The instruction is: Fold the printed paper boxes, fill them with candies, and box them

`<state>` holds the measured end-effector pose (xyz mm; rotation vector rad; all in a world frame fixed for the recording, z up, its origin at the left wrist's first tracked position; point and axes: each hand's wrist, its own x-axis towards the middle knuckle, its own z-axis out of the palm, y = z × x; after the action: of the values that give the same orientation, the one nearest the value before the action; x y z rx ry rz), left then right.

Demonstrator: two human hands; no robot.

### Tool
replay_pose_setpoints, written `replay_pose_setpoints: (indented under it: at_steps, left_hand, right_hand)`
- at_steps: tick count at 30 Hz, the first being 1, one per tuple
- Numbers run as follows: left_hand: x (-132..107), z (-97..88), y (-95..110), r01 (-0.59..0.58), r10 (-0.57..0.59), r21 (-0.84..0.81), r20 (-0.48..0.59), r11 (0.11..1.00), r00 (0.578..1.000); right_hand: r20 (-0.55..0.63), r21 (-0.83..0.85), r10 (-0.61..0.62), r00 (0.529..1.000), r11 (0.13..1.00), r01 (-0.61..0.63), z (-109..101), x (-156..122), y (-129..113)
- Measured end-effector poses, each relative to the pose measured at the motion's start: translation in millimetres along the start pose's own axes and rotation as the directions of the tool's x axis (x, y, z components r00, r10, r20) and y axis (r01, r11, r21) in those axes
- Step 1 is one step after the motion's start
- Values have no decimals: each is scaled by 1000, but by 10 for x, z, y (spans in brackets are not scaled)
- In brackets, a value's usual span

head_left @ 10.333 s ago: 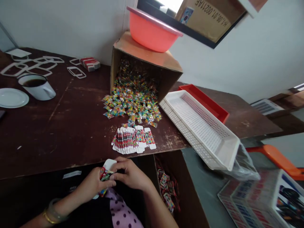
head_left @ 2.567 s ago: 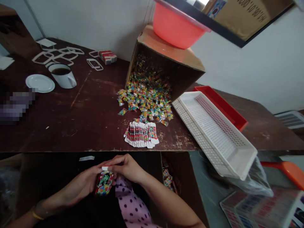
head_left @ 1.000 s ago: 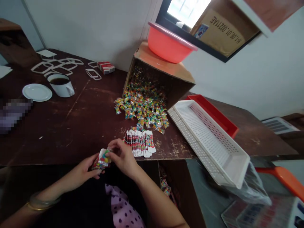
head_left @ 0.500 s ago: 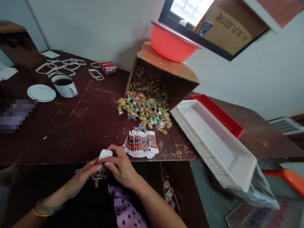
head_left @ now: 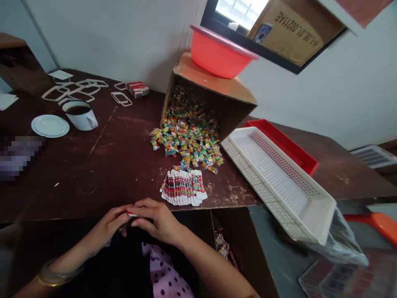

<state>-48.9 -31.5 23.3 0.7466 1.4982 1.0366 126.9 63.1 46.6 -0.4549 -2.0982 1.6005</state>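
Observation:
My left hand [head_left: 109, 227] and my right hand [head_left: 156, 219] meet just in front of the table's near edge. Between them is a small printed carton [head_left: 132, 215], mostly hidden by the fingers; only a thin white and red edge shows. The left fingers wrap round the carton, and the right fingers and thumb press at its top end. Just beyond my right hand, a fanned row of flat printed cartons [head_left: 182, 188] lies on the table. Behind that row, small clear packets of coloured candy [head_left: 192, 145] spill from a tipped cardboard box [head_left: 214, 85].
A red basin [head_left: 221, 51] sits on the cardboard box. To the right, a white perforated basket [head_left: 279, 182] overhangs the table edge beside a red tray [head_left: 285, 147]. A mug [head_left: 83, 118] and saucer [head_left: 50, 126] stand left. Below, an open box holds wrapped packets [head_left: 222, 244].
The carton's white end flap stood up between my hands before; now it is down or covered by my fingers. My hands have drawn closer over the carton, hiding its printed side.

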Motion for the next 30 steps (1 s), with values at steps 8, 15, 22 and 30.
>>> replay_pose_setpoints:
  at_steps: [8,15,22,30]
  left_hand:
    - [-74,4,48,-25,24,3,215,1000,976]
    - [-59,-15,42,-50,22,190,149,981,989]
    - [-87,253,17,132,-134,23,243,991,961]
    - [231,271,-47,43,-50,27,380,999,924]
  right_hand:
    - [-189,134,186,964,978,-162,27,53,40]
    - [-165,8,41,985,999,-40,75,-3,182]
    - [-310,-211,-39,950,977,-29,-4,-344,47]
    - [-586,-479,276,762,640,-601,-1374,-1457,-133]
